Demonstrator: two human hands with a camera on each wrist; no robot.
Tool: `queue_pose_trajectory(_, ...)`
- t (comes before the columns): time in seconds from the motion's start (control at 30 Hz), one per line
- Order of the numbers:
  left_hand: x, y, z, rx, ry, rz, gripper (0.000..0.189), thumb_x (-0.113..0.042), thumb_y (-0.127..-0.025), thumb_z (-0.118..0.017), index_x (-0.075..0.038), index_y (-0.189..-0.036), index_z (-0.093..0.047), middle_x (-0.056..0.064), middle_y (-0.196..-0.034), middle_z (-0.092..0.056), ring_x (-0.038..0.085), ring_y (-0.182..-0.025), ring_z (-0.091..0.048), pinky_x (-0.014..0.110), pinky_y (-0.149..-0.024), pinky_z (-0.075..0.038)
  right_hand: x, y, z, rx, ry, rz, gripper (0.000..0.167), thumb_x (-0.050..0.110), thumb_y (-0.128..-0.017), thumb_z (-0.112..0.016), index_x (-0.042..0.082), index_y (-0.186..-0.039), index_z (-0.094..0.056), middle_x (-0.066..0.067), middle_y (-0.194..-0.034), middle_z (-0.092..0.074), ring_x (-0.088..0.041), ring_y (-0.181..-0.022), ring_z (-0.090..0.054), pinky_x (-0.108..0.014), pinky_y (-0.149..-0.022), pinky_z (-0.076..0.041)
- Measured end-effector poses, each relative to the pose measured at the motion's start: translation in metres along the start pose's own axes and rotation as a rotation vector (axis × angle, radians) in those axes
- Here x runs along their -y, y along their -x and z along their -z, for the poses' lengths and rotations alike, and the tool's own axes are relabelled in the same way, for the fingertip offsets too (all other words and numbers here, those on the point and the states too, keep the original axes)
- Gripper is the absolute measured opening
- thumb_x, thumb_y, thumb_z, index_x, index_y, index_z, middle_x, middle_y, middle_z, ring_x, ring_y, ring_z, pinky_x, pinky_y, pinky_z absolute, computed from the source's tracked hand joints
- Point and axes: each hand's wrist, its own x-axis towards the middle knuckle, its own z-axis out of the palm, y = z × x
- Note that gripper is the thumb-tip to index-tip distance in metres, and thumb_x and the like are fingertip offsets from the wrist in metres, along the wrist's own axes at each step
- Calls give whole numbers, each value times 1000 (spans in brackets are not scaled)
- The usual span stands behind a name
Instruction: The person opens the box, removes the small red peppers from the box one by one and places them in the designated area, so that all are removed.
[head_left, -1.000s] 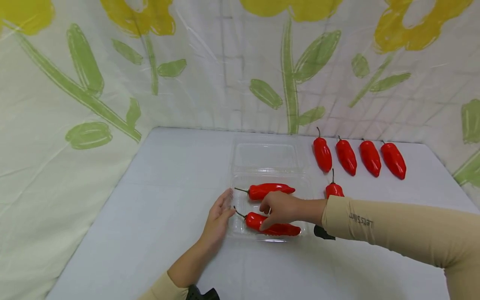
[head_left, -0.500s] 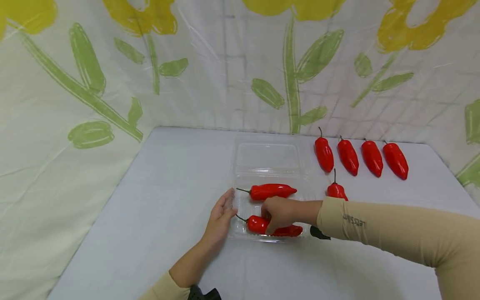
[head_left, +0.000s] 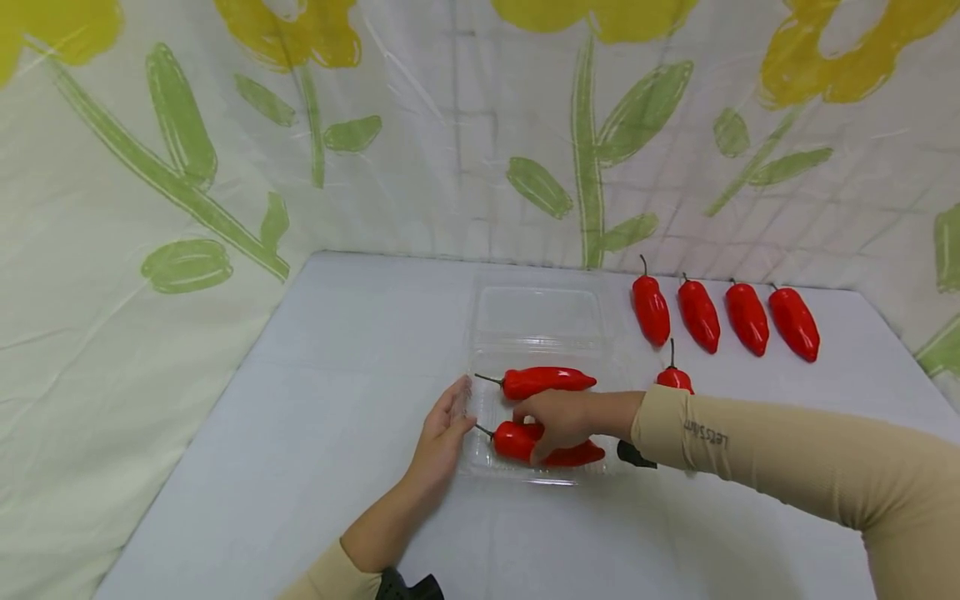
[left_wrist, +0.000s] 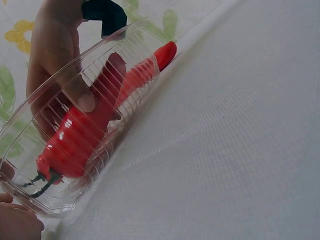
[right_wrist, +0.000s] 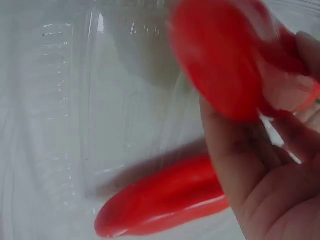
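Two red chili peppers lie crosswise in the base of a clear plastic clamshell container, stems to the left. My right hand grips the nearer chili pepper around its middle, thumb on the near side. In the left wrist view that pepper shows through the ribbed wall, with the right thumb on it. Beyond it is the farther chili pepper, whose tip shows in the right wrist view. My left hand holds the container's left side, thumb at the rim and fingers along the wall.
The container's lid lies folded back behind the base. At the back right, several red chili peppers stand in a row on the white table. Another chili pepper is partly hidden by the right sleeve.
My right hand has closed lower around the nearer pepper, which dips and then rises slightly toward the far side. The left hand stays on the container's left side.
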Motion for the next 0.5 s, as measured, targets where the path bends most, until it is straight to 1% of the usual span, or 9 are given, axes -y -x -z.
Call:
queue_pose_trajectory(0.1,0,0,0,4,17,-12,54,2,-92,-38,-1,-144,-27,14,-154,-24,28,-144,-17,43,-116,-16,-2,3,3,6,13,18,56,18,-72,-78,16,-124,-58,3,-111,-62,-17,-108,-51,-40,-86,-53)
queue_pose_trajectory(0.23,0,1,0,10,35,-18,54,4,-91,-38,0,-144,-27,15,-154,-23,28,-144,-16,42,-117,-13,-7,10,6,7,18,64,54,19,-78,-73,17,-129,-57,3,-113,-63,-16,-107,-51,-36,-84,-53)
queue_pose_trajectory(0.37,0,1,0,2,34,-17,54,4,-91,-38,1,-144,-27,15,-154,-23,28,-144,-16,42,-117,-14,-12,18,8,-17,-51,95,53,19,-81,-70,16,-132,-55,1,-113,-62,-16,-105,-50,-31,-74,-56)
queue_pose_trajectory(0.43,0,1,-1,-2,35,-21,55,4,-91,-38,1,-144,-27,16,-153,-24,28,-144,-16,42,-117,-14,-16,22,9,-28,-95,91,53,19,-82,-70,17,-132,-54,0,-112,-61,-17,-103,-50,-29,-68,-57)
queue_pose_trajectory(0.5,0,0,-1,-2,36,-24,55,5,-90,-38,2,-144,-27,16,-153,-24,29,-144,-16,43,-117,-14,-20,25,10,-38,-137,81,52,20,-83,-68,18,-133,-53,1,-111,-59,-17,-102,-50,-28,-66,-56)
